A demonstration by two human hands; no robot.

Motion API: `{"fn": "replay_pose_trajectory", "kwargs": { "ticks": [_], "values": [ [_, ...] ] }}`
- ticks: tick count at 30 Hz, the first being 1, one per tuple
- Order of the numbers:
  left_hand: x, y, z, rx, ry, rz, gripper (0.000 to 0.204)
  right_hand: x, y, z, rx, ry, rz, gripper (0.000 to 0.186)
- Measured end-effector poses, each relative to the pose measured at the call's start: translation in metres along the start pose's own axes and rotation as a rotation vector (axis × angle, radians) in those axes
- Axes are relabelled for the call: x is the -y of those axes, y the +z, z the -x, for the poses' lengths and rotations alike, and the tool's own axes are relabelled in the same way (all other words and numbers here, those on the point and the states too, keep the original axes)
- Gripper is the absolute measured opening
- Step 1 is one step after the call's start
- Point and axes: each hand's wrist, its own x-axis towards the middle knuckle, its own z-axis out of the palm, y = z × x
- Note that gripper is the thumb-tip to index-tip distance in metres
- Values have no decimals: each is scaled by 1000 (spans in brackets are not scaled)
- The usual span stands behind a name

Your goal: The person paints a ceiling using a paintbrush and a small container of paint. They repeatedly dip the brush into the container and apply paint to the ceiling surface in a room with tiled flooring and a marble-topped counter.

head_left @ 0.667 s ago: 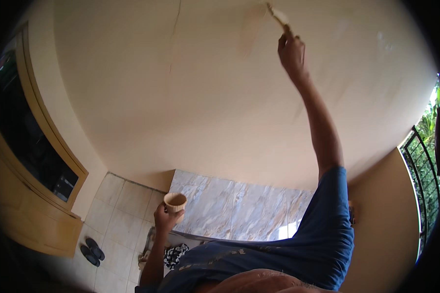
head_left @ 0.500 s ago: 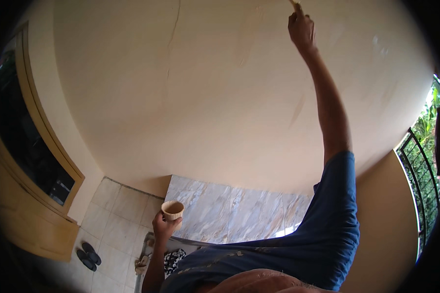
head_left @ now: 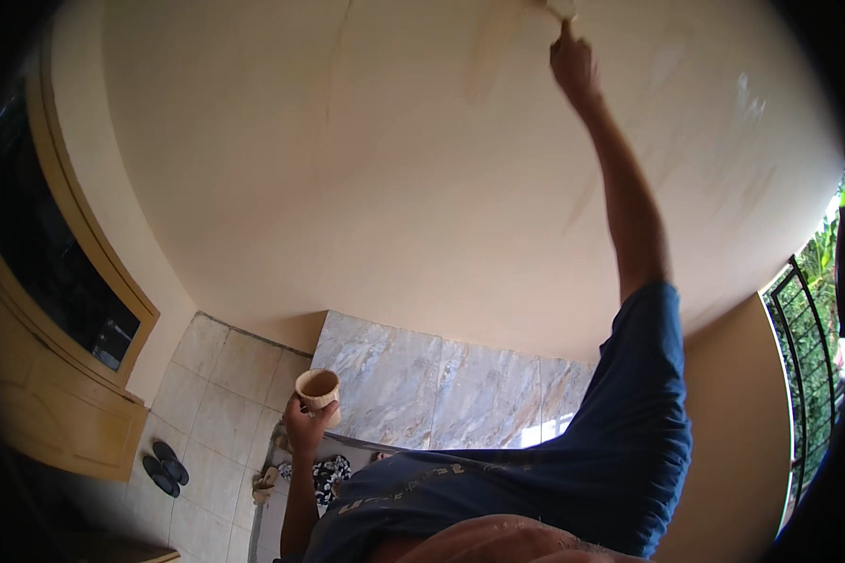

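My right arm is stretched up along a cream wall (head_left: 422, 169). My right hand (head_left: 576, 68) grips the handle of a paintbrush (head_left: 561, 8), whose pale head is at the top edge and partly cut off; it seems to touch the wall. Low on the left, my left hand (head_left: 308, 427) is closed around a beige cup (head_left: 321, 387) with a ribbed side. The cup's mouth faces up, and I cannot make out what is inside. Patchy streaks and a thin vertical crack line mark the wall.
A marble-patterned ledge (head_left: 385, 385) runs along the wall's foot. Dark slippers (head_left: 165, 469) lie on the tiled floor (head_left: 221, 422), near a wooden door (head_left: 56, 413) with dark glass. A black-and-white patterned cloth (head_left: 331, 477) lies below the cup. At right is a black metal railing (head_left: 803, 366).
My right hand has shifted slightly left, and more of the brush head shows. My left hand with the cup has moved a little up and left in view. The view has tilted slightly.
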Motion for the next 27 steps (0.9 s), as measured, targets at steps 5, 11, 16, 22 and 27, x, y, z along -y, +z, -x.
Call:
{"fn": "replay_pose_trajectory", "kwargs": {
  "ticks": [5,11,16,22,27],
  "values": [
    [6,-13,11,28,-12,-8,64,45,-12,195,371,184,-46,70],
    [-18,-29,39,113,-55,-12,63,75,-55,353,639,298,-71,74],
    [-21,-51,82,160,-126,13,63,86,-97,427,707,311,-124,76],
    [-5,-4,24,64,-36,-3,64,71,-71,338,526,275,-192,63],
    [5,12,4,58,-36,7,65,47,-85,269,255,125,-323,52]
  ]
}}
